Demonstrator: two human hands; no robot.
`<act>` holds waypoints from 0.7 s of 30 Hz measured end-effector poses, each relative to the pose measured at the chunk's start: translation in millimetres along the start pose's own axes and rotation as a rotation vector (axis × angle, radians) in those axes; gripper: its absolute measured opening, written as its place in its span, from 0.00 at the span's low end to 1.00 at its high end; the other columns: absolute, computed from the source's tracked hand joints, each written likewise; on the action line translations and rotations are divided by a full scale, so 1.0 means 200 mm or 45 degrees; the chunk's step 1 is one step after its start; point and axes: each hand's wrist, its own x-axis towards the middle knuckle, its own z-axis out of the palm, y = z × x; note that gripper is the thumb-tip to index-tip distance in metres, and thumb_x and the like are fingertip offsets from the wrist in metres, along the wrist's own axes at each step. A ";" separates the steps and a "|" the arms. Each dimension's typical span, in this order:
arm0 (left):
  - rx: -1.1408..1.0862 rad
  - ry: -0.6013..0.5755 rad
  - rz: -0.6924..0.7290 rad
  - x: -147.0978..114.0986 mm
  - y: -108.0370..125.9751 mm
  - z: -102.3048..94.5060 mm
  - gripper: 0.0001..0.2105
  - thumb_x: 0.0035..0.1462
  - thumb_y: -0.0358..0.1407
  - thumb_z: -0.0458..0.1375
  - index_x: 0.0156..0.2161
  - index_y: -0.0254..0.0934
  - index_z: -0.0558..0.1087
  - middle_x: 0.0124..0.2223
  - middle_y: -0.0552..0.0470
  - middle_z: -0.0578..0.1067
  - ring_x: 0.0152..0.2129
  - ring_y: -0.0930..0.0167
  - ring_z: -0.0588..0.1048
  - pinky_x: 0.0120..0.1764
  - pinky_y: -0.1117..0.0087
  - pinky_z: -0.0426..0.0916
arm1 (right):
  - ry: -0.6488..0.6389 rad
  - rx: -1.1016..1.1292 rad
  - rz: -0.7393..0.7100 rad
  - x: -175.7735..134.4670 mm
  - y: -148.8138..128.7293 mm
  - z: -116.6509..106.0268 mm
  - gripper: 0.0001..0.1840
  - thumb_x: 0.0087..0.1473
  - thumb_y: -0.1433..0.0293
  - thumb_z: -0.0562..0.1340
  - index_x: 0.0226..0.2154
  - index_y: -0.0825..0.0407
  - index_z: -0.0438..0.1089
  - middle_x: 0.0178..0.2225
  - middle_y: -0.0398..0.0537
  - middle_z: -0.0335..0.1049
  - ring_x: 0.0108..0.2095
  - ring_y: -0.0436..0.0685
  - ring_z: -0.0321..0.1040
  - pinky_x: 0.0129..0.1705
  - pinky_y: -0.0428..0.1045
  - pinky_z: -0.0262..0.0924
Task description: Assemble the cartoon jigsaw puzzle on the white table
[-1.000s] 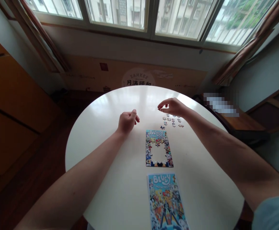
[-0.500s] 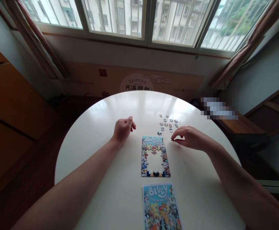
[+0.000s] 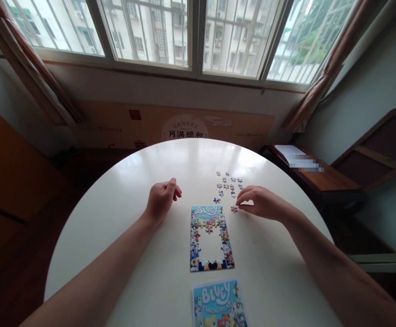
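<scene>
My right hand (image 3: 264, 203) has its thumb and index finger pinched at the edge of a reddish puzzle piece (image 3: 234, 209), just off the upper right corner of a partly assembled jigsaw puzzle (image 3: 195, 236). The puzzle's border is joined, and white tabletop shows through the gap in its middle. Resting on the table to the left, my left hand (image 3: 162, 198) is curled into a loose fist with nothing visible in it. Several loose puzzle pieces (image 3: 226, 186) lie beyond the puzzle, close to my right fingers. One blue-and-dark piece (image 3: 216, 200) sits near the puzzle's top edge.
A printed Bluey picture sheet (image 3: 220, 297) lies nearest me, below the puzzle. Everything rests on a round white table (image 3: 116, 218). A wooden chair or bench (image 3: 334, 177) with papers on it stands to the right, and barred windows (image 3: 146, 32) are ahead.
My right hand has moved slightly relative to the puzzle, bringing the pinched piece nearer its upper right corner, and the piece's reddish face now shows. The left hand stays curled. The view has tilted and shifted.
</scene>
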 end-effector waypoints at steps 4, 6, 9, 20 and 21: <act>-0.003 0.001 -0.006 0.00 0.01 0.00 0.23 0.59 0.43 0.51 0.14 0.39 0.70 0.20 0.49 0.74 0.15 0.73 0.66 0.21 0.69 0.61 | 0.272 -0.157 0.183 0.02 0.04 0.01 0.10 0.61 0.67 0.62 0.38 0.43 0.81 0.41 0.47 0.81 0.45 0.61 0.75 0.49 0.58 0.68; -0.010 -0.004 -0.008 0.00 0.00 0.01 0.23 0.59 0.43 0.51 0.14 0.39 0.70 0.20 0.49 0.74 0.15 0.72 0.67 0.21 0.70 0.61 | 0.331 -0.246 0.277 0.06 0.05 0.03 0.12 0.62 0.67 0.60 0.40 0.44 0.81 0.42 0.49 0.81 0.46 0.63 0.74 0.50 0.58 0.68; -0.009 -0.006 -0.009 0.00 -0.01 0.01 0.23 0.59 0.43 0.51 0.15 0.39 0.70 0.20 0.49 0.74 0.15 0.72 0.67 0.22 0.70 0.61 | 0.303 -0.306 0.344 0.15 0.04 0.06 0.14 0.63 0.67 0.59 0.44 0.48 0.81 0.44 0.51 0.80 0.47 0.64 0.73 0.51 0.57 0.66; 0.039 -0.008 0.026 0.01 -0.05 0.01 0.25 0.61 0.45 0.50 0.16 0.39 0.71 0.18 0.50 0.74 0.16 0.71 0.68 0.23 0.70 0.63 | -0.043 -0.385 0.535 0.41 0.05 0.02 0.11 0.53 0.66 0.66 0.39 0.45 0.82 0.40 0.48 0.81 0.41 0.61 0.75 0.38 0.50 0.64; 0.045 -0.009 0.030 0.01 -0.05 0.01 0.25 0.61 0.45 0.50 0.16 0.39 0.71 0.18 0.50 0.74 0.16 0.71 0.69 0.23 0.70 0.63 | -0.056 -0.389 0.558 0.42 0.05 0.01 0.10 0.52 0.66 0.66 0.38 0.45 0.82 0.40 0.47 0.81 0.40 0.60 0.75 0.36 0.49 0.64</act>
